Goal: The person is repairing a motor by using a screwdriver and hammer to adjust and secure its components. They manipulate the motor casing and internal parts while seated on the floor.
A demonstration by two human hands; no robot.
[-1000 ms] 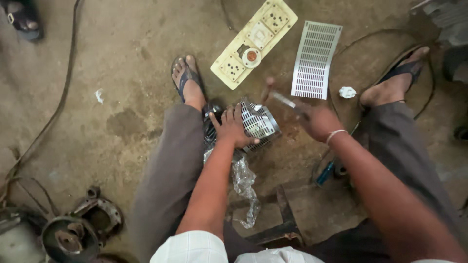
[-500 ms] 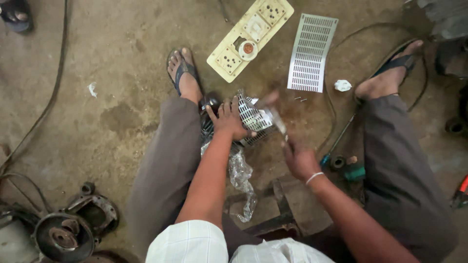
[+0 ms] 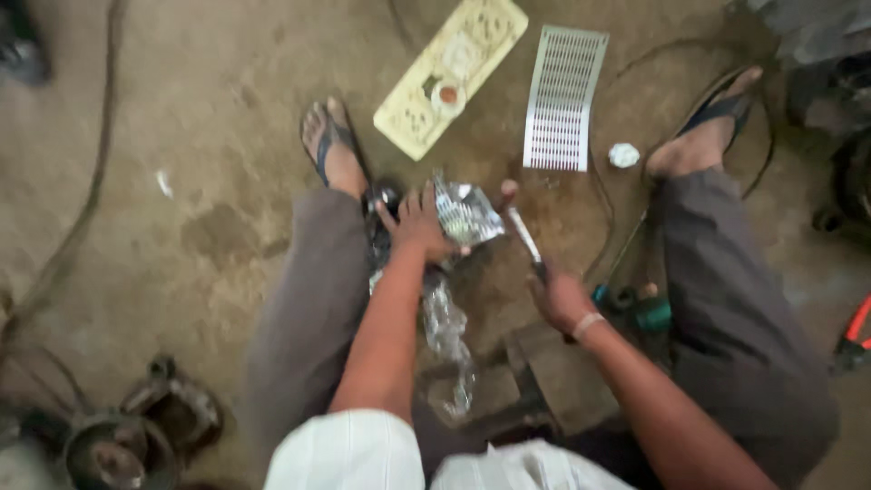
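My left hand (image 3: 419, 225) presses on a small finned metal part (image 3: 466, 214) that sits on the dirt floor between my feet. My right hand (image 3: 560, 298) grips a thin tool (image 3: 524, 234) with a pale tip; the tool points up and left, and its tip sits just right of the metal part. A crumpled clear plastic bag (image 3: 447, 338) trails from under the part toward my body.
A cream socket board (image 3: 451, 77) and a white slotted grille (image 3: 564, 98) lie ahead. A crumpled white scrap (image 3: 623, 155) lies near my right foot. Round metal housings (image 3: 127, 436) sit at the lower left, green-handled tools (image 3: 641, 310) by my right knee, a cable (image 3: 86, 200) at left.
My right hand has drawn back from beside the metal part toward my body, still gripping the thin tool. My left hand has stayed on the part.
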